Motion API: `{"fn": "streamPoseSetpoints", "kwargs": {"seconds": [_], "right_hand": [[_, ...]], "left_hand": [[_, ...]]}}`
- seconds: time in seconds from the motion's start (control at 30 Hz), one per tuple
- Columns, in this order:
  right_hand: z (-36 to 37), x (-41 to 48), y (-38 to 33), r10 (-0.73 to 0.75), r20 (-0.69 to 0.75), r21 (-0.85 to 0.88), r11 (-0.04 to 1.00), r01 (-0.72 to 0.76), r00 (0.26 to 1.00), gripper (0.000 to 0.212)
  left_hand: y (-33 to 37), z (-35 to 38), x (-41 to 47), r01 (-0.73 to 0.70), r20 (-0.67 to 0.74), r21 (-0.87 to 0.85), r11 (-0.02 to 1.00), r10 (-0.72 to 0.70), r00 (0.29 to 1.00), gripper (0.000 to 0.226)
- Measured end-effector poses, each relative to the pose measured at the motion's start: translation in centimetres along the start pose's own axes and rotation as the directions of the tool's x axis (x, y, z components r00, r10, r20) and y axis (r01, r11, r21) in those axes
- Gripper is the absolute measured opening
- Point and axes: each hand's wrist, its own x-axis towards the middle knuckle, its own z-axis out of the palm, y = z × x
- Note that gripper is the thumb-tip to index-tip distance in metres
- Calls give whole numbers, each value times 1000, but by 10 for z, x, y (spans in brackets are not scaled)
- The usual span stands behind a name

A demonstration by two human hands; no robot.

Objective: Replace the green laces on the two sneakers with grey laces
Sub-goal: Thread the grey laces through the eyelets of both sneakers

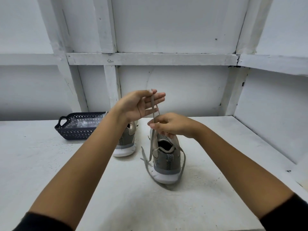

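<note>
Two grey and beige sneakers with white soles stand heel toward me on the white table. The right sneaker (167, 161) has a grey lace (182, 161) looping loosely round its heel and trailing onto the table. My left hand (141, 105) is raised above the shoes and pinches the upper end of this lace between thumb and forefinger, its other fingers straight. My right hand (168, 125) hovers over the right sneaker's tongue and pinches the same lace lower down. The left sneaker (126, 144) is partly hidden behind my left forearm. No green lace is visible.
A dark blue perforated basket (73, 130) with handles holds clear plastic wrapping at the back left of the table (50, 164). White panelled walls close in behind and to the right.
</note>
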Motion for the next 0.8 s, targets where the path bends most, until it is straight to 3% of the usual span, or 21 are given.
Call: {"fn": "streamPoseSetpoints", "kwargs": {"seconds": [0.17,0.3,0.57,0.7,0.8], "right_hand": [[-1,12,-5,25,-107,393,919,19,994,30],[-17,24,-11,65,-222,556,828,71,973,31],[-42,57,-10,238,-374,686,721,94,896,27],[-52,71,-7,244,-480,644,750,150,843,28],[-50,78,-8,207,-499,605,778,167,841,27]], "left_hand": [[-19,-17,9,-75,-117,17,997,76,990,25],[-55,-26,4,60,-57,74,995,-56,997,38],[-73,-42,-7,-26,5,194,981,25,1000,17],[-74,-50,-12,-7,11,200,980,5,1000,16],[-74,-53,-14,2,5,150,989,-2,1000,16]]}}
